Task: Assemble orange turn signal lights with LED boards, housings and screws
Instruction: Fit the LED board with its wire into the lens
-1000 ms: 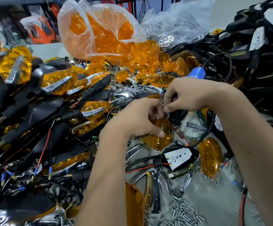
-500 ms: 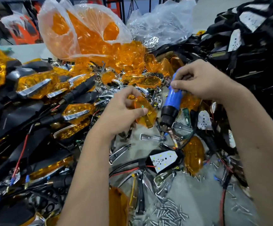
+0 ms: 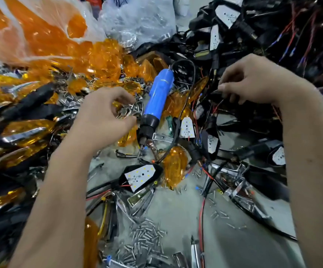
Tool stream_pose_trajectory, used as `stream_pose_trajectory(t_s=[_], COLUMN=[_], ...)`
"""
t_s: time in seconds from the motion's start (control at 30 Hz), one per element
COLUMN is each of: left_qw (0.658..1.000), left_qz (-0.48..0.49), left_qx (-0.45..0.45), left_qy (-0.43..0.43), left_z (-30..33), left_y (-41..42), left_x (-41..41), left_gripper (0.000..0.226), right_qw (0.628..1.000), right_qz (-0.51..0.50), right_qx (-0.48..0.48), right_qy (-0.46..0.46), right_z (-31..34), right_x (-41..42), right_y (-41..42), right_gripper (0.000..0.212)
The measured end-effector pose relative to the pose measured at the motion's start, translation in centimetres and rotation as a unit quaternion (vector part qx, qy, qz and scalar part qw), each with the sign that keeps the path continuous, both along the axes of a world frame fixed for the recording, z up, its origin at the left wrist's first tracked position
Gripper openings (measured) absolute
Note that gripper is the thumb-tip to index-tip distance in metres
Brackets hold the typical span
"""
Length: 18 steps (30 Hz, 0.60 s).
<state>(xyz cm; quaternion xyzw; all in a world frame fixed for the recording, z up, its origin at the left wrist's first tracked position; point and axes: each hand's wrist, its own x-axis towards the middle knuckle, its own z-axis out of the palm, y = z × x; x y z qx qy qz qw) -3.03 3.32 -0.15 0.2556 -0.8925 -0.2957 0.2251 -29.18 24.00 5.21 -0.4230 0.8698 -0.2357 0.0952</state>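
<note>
Orange everywhere on the left: a big clear bag of orange lenses (image 3: 40,33) slumps at the back, and a heap of finished turn signals (image 3: 25,132) with chrome trim banks up along the left edge. Over on the right, a dark tangle of black housings and wires (image 3: 272,35) fills the far corner, white LED boards showing here and there. Both forearms reach in from the bottom, bare, angled toward the middle. Between them lies the blue electric screwdriver (image 3: 157,99), tip down toward the grey tabletop (image 3: 176,215), nobody holding it. Left hand (image 3: 104,117) sits just beside the screwdriver's black collar, wrist bent, fingers curled in with thumb and fingertips closing on small chrome and orange parts under the palm; exactly what it has is hard to tell. Right hand (image 3: 253,82) is raised over the wire tangle, knuckles up, fingers curled, thumb and forefinger pinching a thin dark wire or stem (image 3: 217,92). Near centre, a black housing with its LED board (image 3: 140,176) faces up, red wire trailing, a loose orange lens (image 3: 176,167) just beside it. Closest to the camera, a scatter of small silver screws (image 3: 147,238).
</note>
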Motion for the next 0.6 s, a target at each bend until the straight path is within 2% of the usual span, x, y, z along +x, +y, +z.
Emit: stream_pose_trajectory(t_s=[0.1,0.23,0.33,0.47,0.6], left_qw=[0.999,0.99,0.978,0.963,0.962], left_qz=[-0.045,-0.127,-0.151,-0.131,-0.124], left_qx=[0.007,0.041,0.028,-0.037,0.03], left_qy=[0.009,-0.037,-0.139,-0.231,-0.24], left_z=[0.9,1.6,1.6,1.4,1.8], left_y=[2.4,6.4,9.0,11.1,10.1], left_x=[-2.3,-5.5,-7.7,-9.2,-8.9], left_gripper=[0.021,0.008,0.04,0.056,0.04], right_qw=[0.998,0.986,0.974,0.967,0.972], right_qz=[0.041,0.107,0.137,0.144,0.137], right_qx=[0.039,0.11,0.167,0.203,0.188], right_qy=[-0.01,-0.06,-0.064,-0.051,-0.039], right_z=[-0.5,-0.4,-0.4,-1.0,-1.5], right_x=[0.6,1.3,1.5,2.0,2.0], right_y=[0.1,0.0,0.0,-0.1,0.0], right_gripper=[0.019,0.04,0.051,0.047,0.031])
